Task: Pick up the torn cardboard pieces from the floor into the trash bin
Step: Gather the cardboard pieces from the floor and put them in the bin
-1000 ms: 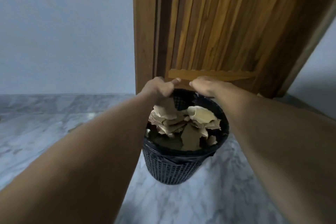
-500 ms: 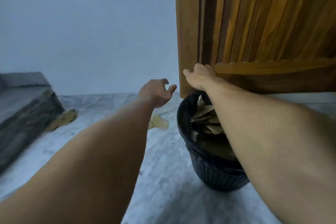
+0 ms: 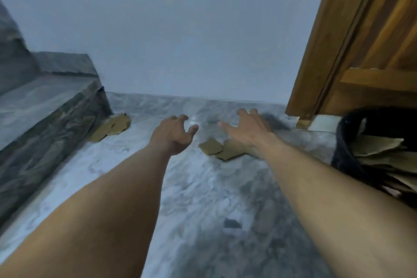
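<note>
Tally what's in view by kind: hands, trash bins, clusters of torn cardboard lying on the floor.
Hands: 2 (left hand, right hand)
Trash bin: 1
Cardboard clusters on floor: 2 (left cluster, middle cluster)
Total: 5

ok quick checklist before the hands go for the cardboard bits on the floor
1. left hand free: ok, fingers loosely curled, holding nothing.
2. right hand free: ok, fingers spread, empty.
3. torn brown cardboard pieces within reach: ok, flat on the grey marble floor between the hands, partly hidden under the right wrist.
4. floor cleared: not ok, a second brown cardboard pile lies against the grey stone step.
5. black trash bin close by: ok, at the right edge.
6. room left in the bin: cannot tell, it is cut off by the frame and cardboard is stacked high in it.
</note>
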{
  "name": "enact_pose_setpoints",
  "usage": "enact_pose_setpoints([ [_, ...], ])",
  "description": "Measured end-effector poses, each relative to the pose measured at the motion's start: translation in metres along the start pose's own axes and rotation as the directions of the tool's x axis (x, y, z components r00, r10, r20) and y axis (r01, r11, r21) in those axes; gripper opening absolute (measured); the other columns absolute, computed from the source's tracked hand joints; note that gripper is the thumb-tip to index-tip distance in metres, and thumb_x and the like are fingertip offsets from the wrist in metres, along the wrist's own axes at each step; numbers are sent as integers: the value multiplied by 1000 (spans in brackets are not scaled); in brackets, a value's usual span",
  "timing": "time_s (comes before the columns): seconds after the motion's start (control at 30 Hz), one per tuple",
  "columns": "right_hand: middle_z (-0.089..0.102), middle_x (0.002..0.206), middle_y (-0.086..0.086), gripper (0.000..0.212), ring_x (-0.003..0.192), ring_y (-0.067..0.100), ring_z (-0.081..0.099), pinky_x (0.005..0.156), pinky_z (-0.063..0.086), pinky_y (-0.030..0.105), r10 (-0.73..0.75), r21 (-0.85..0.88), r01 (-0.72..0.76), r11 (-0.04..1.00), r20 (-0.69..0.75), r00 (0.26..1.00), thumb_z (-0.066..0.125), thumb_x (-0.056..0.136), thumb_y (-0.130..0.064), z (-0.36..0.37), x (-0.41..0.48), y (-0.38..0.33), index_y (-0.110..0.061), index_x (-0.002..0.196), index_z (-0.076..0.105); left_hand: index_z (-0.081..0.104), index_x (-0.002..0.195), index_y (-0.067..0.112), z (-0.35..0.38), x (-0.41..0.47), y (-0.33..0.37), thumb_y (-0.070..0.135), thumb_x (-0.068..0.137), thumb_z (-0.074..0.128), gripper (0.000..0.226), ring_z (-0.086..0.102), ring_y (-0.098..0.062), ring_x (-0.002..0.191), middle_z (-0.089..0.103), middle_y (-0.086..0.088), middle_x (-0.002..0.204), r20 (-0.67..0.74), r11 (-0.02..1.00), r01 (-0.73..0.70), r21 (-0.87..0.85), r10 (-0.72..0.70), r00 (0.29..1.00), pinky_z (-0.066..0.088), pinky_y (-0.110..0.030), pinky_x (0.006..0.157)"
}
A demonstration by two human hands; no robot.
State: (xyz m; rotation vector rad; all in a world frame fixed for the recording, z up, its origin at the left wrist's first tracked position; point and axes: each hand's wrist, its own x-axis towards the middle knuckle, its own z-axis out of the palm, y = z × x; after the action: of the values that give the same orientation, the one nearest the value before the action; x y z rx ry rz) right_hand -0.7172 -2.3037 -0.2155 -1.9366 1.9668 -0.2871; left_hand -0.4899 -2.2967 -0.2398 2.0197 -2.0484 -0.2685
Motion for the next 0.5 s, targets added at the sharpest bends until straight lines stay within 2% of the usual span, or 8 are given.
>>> enact_pose_setpoints([
  [0.13, -14, 168, 14, 122, 154, 45, -3, 117, 11, 71, 212, -47, -209, 977, 72, 975, 42, 61, -102, 63, 47, 0, -37, 160, 11, 42, 151, 19, 42, 27, -82, 60, 99, 43, 66, 40, -39, 138, 45, -18, 151, -7, 999, 45, -10, -45, 999, 40, -51, 107],
  [0.2, -23, 166, 17, 128, 150, 51, -14, 111, -1, 78, 308, -109, -302, 947, 48, 950, 37, 53, -107, 94, 67, 1, -45, 159, -2, 41, 152, 19, 59, 42, -115, 60, 99, 45, 67, 36, -38, 142, 43, -18, 153, -30, 999, 52, -4, -52, 998, 37, -51, 109],
  [0.23, -23, 166, 18, 129, 149, 53, -16, 111, -2, 78, 340, -112, -333, 936, 53, 939, 34, 51, -108, 110, 77, 2, -47, 157, -8, 41, 152, 19, 66, 47, -130, 61, 98, 44, 68, 34, -37, 143, 42, -18, 154, -36, 998, 58, 8, -57, 998, 35, -51, 111],
  [0.33, -9, 169, 19, 137, 153, 49, -1, 119, 9, 67, 348, 37, -354, 935, 114, 931, 37, 39, -111, 163, 104, -1, -54, 153, -15, 40, 152, 19, 84, 59, -174, 65, 94, 36, 74, 28, -37, 146, 38, -19, 155, -57, 994, 108, 29, -106, 993, 31, -53, 115],
  [0.4, 2, 169, 17, 136, 153, 46, 11, 118, 14, 65, 333, 37, -337, 941, 86, 939, 28, 32, -114, 195, 118, -16, -60, 150, -13, 37, 153, 22, 93, 66, -199, 66, 93, 37, 74, 24, -37, 149, 34, -18, 158, -83, 986, 157, 61, -152, 985, 26, -55, 118],
  [0.5, 11, 168, 14, 108, 151, 45, 14, 115, 7, 70, 217, -115, -217, 969, -13, 976, 20, 60, -107, 221, 125, -42, -57, 154, -2, 28, 157, 24, 96, 80, -234, 65, 96, 41, 75, 13, -36, 153, 23, -18, 163, -104, 964, 249, 99, -239, 966, 15, -56, 122],
])
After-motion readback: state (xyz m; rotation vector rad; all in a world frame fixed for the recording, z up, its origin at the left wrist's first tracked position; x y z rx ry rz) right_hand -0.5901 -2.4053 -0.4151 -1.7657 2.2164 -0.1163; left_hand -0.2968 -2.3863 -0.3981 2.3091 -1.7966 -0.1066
